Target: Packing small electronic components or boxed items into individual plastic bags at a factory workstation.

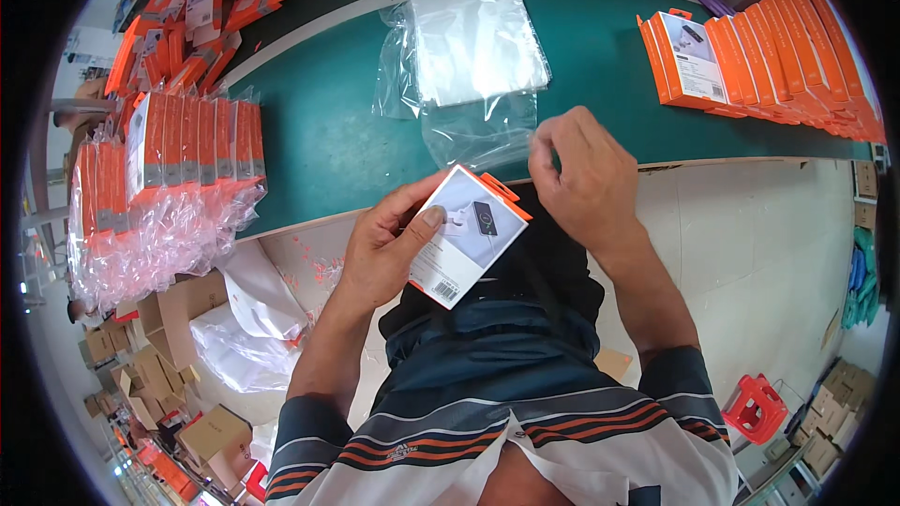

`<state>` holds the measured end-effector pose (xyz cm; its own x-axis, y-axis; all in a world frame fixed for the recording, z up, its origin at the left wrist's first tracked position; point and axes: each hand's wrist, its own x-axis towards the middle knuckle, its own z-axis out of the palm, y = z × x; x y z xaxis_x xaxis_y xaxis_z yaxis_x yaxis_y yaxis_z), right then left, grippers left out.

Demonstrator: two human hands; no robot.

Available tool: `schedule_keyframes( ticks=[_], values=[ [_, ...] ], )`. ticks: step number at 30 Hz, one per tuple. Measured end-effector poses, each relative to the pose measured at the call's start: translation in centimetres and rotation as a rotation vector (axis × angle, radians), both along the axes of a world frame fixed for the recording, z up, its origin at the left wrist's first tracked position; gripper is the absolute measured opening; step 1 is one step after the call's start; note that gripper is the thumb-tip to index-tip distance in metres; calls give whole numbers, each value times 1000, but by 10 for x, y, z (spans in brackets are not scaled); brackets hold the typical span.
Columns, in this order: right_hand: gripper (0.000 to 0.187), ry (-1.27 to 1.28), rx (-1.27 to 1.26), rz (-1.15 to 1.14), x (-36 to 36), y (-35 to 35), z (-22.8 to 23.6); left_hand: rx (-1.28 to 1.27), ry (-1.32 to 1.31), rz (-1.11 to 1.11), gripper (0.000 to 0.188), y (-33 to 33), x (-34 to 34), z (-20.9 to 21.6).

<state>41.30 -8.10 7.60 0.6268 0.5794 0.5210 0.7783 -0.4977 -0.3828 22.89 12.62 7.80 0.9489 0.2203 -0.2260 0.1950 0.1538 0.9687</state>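
Note:
My left hand [389, 245] grips a small white and orange cardboard box [471, 232], its thumb across the printed face. The box is tilted, with an orange hanging tab at its upper right, and is held just in front of the table edge. My right hand [586, 178] is closed in a pinch at the near corner of a clear plastic bag [480, 136]; its fingertips are partly hidden. That bag sticks out toward me from beneath a stack of clear bags [476, 33] lying on the green table [323, 131].
Bagged orange boxes [192, 145] are stacked at the table's left end. A row of unbagged orange boxes [759, 52] stands at the right. Flat orange packaging [202, 9] is heaped at the far left. Cartons [155, 379] and a red stool [755, 409] are on the floor.

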Motion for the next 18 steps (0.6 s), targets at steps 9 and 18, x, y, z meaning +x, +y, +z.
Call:
schedule_keyframes(
  ticks=[9, 18],
  values=[
    [17, 211, 158, 393, -17, -23, -7, -86, 84, 131, 38, 14, -4, -4],
    [15, 554, 253, 515, -24, -25, -23, -219, 23, 224, 38, 5, -3, -9]
  ],
)
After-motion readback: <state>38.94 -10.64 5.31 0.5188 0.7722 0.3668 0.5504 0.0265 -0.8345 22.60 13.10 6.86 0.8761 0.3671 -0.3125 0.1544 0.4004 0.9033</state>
